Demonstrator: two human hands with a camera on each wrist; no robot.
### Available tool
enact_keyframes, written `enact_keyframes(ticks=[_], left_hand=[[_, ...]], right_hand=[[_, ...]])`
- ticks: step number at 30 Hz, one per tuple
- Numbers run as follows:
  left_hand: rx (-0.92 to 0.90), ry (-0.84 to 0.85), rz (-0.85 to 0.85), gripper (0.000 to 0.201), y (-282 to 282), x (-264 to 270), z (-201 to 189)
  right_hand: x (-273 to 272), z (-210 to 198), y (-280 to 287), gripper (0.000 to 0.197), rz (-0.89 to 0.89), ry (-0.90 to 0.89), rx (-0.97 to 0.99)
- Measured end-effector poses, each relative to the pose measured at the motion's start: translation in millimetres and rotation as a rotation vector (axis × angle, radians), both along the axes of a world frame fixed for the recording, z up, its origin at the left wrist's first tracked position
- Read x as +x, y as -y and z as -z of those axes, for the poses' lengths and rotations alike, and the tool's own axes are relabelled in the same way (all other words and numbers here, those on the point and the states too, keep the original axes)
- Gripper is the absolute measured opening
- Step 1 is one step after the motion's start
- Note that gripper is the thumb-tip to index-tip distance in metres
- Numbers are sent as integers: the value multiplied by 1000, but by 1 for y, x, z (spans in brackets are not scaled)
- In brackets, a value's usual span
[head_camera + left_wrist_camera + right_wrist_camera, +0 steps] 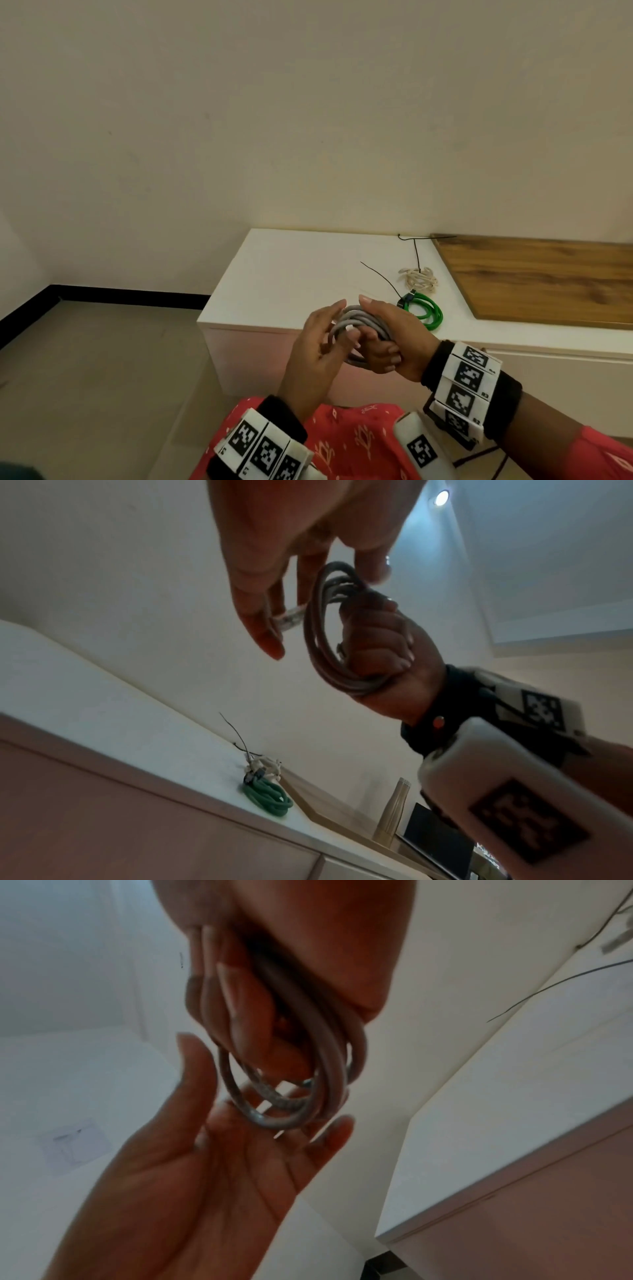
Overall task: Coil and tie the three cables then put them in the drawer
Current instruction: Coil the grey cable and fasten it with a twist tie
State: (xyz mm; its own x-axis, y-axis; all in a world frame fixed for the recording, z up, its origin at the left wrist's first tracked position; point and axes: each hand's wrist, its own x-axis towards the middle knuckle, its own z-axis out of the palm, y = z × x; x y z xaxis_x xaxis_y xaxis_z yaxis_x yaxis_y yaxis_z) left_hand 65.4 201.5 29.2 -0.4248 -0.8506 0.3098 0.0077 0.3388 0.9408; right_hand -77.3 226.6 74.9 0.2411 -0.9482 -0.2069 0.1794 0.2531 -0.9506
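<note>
My right hand (380, 330) grips a coil of grey cable (364, 317) in its curled fingers, held in the air in front of the white cabinet (291, 267). My left hand (337, 325) is beside the coil with its fingers fairly straight and the thumb apart. Its fingertips touch the clear plug (287, 616) at the cable's end. In the right wrist view the coil (329, 1069) hangs over the left palm. A green coiled cable (424, 311) with a black tie and a beige coiled cable (419, 279) lie on the cabinet top.
A loose black tie (380, 277) lies on the cabinet top left of the coils. A wooden board (534, 274) covers the top's right part. A metal bottle (394, 813) and a dark screen (435, 837) stand further right. Tiled floor lies to the left.
</note>
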Motion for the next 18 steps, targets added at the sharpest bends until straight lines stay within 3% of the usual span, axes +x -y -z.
enact_keyframes(ticks=[2,6,9,13,18], left_hand=[[48,33,20,46,-1,-1,7],[11,29,-37,27,1,-1,6],[68,-40,58,30,4,-2,3],[150,-64,119,14,3,-4,3],[323,-116,171,27,-4,-8,0]], right_hand=[[-2,-1,0,49,24,43,32],[-2,-1,0,47,24,33,40],[-1,-1,0,48,55,38,46],[0,1,3,57,232,15,46],[3,11,4,55,448,-23,0]])
